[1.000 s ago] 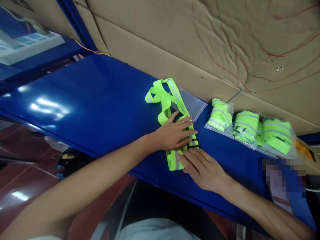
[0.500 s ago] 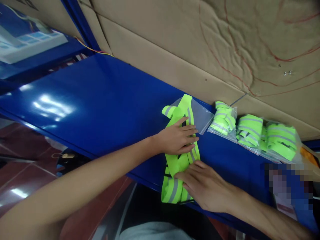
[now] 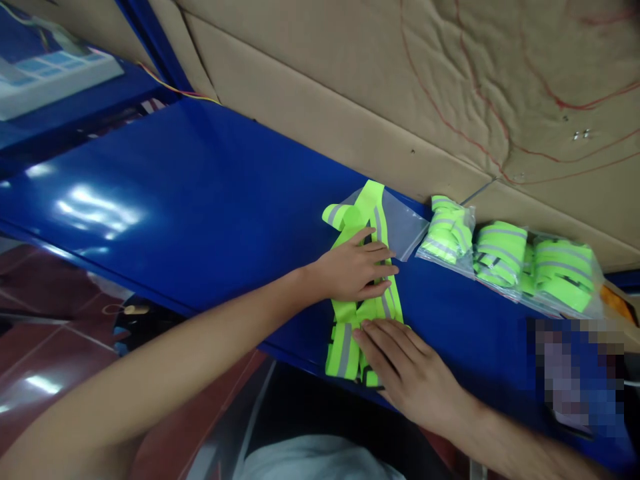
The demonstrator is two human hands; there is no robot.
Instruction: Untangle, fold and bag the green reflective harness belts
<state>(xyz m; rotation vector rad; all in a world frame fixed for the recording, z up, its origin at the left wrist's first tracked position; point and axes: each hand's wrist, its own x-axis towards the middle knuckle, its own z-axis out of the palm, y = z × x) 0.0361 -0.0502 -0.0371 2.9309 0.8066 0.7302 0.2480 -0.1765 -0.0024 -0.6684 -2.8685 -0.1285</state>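
A neon-yellow reflective vest with grey stripes and black edging lies bunched lengthwise across the blue table. My left hand rests on its middle, palm down with fingers spread. Lower down, my right hand lies over the folded near end, its fingers stretched out close together on the fabric. Part of the vest is hidden under both hands. Beneath its far end sits a clear plastic bag, with the bag's right side showing.
Several bagged neon-yellow bundles, such as the nearest one, line the table's back right. Brown cardboard stands along the back. A blurred-out item lies at the right. The blue table extends left.
The vest's near end has been folded up, away from the table's front edge. My right hand has gone from pinching that end to lying flatter over it. My left hand stays on the middle.
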